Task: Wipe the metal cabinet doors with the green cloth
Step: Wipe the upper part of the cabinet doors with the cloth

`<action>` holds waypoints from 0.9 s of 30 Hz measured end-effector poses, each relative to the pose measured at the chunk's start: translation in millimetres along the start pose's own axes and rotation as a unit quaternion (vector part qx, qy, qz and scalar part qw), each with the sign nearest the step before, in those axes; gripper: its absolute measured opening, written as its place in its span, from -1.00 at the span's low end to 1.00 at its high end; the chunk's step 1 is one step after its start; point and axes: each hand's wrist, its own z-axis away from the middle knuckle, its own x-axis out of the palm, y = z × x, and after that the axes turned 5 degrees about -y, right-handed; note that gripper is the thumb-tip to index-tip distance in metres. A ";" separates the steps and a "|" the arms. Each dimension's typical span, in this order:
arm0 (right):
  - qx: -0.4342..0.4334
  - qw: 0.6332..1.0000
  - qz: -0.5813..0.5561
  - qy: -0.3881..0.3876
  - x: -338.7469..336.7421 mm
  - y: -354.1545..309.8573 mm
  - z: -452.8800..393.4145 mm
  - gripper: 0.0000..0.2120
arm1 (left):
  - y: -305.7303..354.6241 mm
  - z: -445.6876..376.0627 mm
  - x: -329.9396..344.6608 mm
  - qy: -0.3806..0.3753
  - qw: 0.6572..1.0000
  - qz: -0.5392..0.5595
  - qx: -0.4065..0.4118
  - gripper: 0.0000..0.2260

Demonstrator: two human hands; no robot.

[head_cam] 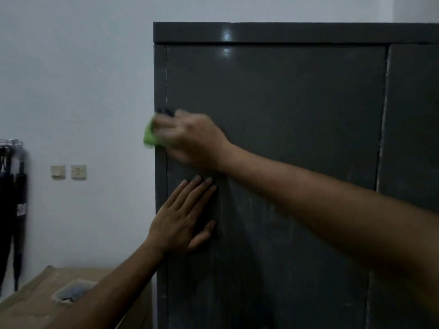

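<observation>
A dark grey metal cabinet point(285, 96) fills the right of the view, with its left door point(297, 115) facing me and a second door point(413, 119) at the far right. My right hand point(190, 136) grips a green cloth point(149, 135) and presses it against the left edge of the left door, about mid-height; the hand is blurred. Below it, my left hand point(184, 217) lies flat on the same door with fingers straight and spread. Pale streaks show on the lower part of the door.
A white wall point(78, 91) stands left of the cabinet, with two switch plates point(69, 172). Dark folded umbrellas point(11, 210) hang from a rack at the far left. A cardboard box point(35, 302) with a small plastic tub point(73, 292) on it sits at the lower left.
</observation>
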 end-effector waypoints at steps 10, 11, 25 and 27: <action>-0.038 0.999 -0.001 0.020 11.4 4.9 10.7 -0.78 | 1.3 -0.8 1.9 0.025 1.000 0.010 0.001 -0.38; -0.108 0.994 0.002 -0.031 13.2 -1.5 17.7 -0.79 | 1.3 -0.5 2.1 0.033 0.999 0.015 0.002 -0.39; -0.026 0.999 -0.013 -0.019 3.9 -4.4 36.0 -0.72 | 19.5 58.5 16.4 0.038 0.998 0.024 -0.041 -0.40; 0.137 0.988 -0.058 0.040 3.1 -1.4 31.5 -0.74 | 19.5 61.8 19.1 0.040 0.998 0.015 -0.044 -0.39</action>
